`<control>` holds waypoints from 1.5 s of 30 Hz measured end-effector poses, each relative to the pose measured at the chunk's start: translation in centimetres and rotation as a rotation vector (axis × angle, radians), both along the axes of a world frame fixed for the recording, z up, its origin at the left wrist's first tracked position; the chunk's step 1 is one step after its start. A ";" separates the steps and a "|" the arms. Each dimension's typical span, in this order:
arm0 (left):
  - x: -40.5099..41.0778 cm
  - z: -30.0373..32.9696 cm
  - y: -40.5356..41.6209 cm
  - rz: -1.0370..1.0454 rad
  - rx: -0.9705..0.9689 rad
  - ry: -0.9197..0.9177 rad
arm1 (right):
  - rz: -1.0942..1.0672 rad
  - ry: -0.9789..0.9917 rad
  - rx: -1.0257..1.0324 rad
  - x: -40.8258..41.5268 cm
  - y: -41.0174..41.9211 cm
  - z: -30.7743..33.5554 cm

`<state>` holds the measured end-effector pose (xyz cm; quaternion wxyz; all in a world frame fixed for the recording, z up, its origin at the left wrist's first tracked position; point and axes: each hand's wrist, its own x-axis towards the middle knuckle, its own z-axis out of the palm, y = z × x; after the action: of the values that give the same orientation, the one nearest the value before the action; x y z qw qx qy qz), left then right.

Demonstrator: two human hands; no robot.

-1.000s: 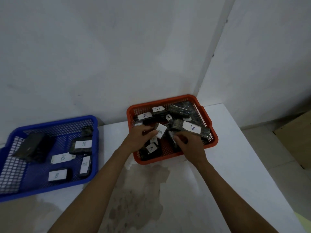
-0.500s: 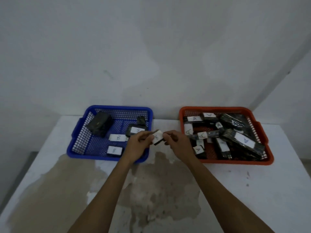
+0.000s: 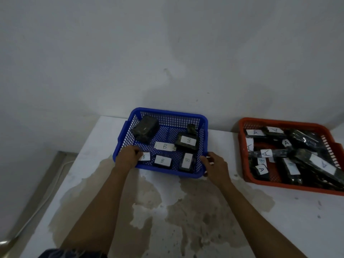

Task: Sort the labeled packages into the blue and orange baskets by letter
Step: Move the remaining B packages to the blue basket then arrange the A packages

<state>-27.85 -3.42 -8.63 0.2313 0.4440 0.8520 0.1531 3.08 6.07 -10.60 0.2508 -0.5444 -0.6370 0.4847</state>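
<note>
The blue basket (image 3: 167, 113) stands at the table's middle back and holds several dark packages with white B labels, such as one at the front (image 3: 162, 161). A dark package showing no label (image 3: 146, 128) leans in its far left corner. My left hand (image 3: 128, 158) reaches over the front left rim, fingers closed on a B-labeled package (image 3: 145, 156) low inside the basket. My right hand (image 3: 216, 167) rests with spread fingers against the basket's front right corner. The orange basket (image 3: 279, 122) at the right is full of dark packages, most labeled A (image 3: 266, 153).
Both baskets stand on a white table with a large brown stain (image 3: 186, 211), close to a pale wall. The table's left edge drops to the floor, where a pale strip (image 3: 37, 202) runs alongside. A gap of bare tabletop (image 3: 223, 142) separates the baskets.
My view swung left from the orange basket to the blue one. Both hands carried the small B package away from the orange basket; my left hand now has it inside the blue basket, my right let go.
</note>
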 end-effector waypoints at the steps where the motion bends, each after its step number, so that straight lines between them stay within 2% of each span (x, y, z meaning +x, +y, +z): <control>1: -0.4 -0.3 0.2 -0.029 -0.050 -0.006 | -0.005 0.006 -0.003 0.0 0.0 0.0; 7: -0.6 -1.3 1.2 0.016 -0.024 0.000 | -0.051 0.017 -0.009 0.1 -0.4 0.5; 11: 1.4 -0.7 1.5 -0.010 0.210 0.101 | -0.072 -0.019 0.047 1.6 -0.4 1.6; 13: 4.3 0.1 2.4 -0.100 0.355 0.157 | -0.092 -0.022 0.102 3.6 -0.2 2.5; 15: 8.6 0.8 3.8 -0.222 0.469 0.136 | -0.126 -0.056 0.215 6.5 0.2 3.5; 18: 16.2 1.5 6.4 -0.450 0.539 0.007 | -0.216 -0.209 0.424 12.4 1.0 4.7; 20: 21.2 1.6 8.0 -0.549 0.574 -0.103 | -0.308 -0.349 0.458 16.5 1.9 5.0; 22: 25.4 1.5 9.5 -0.621 0.580 -0.168 | -0.388 -0.525 0.411 20.0 3.0 5.0; 25: 29.3 1.2 11.4 -0.672 0.567 -0.193 | -0.352 -0.727 0.232 23.1 4.5 4.7; 30: 30.8 0.0 12.8 -0.712 0.430 -0.094 | -0.298 -0.805 0.062 23.9 6.6 3.9; 36: 30.9 -0.6 12.7 -0.682 0.439 -0.117 | -0.280 -0.958 -0.019 23.5 7.7 3.2; 40: 30.8 -0.5 13.0 -0.679 0.412 -0.101 | -0.272 -0.965 -0.032 23.8 8.1 3.0; 45: 31.0 -0.2 13.1 -0.639 0.416 -0.156 | -0.279 -0.781 -0.012 24.6 8.0 2.9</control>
<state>3.11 9.72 -8.82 0.2368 0.7115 0.6013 0.2760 27.65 14.07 -7.73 0.0504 -0.7701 -0.6013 0.2068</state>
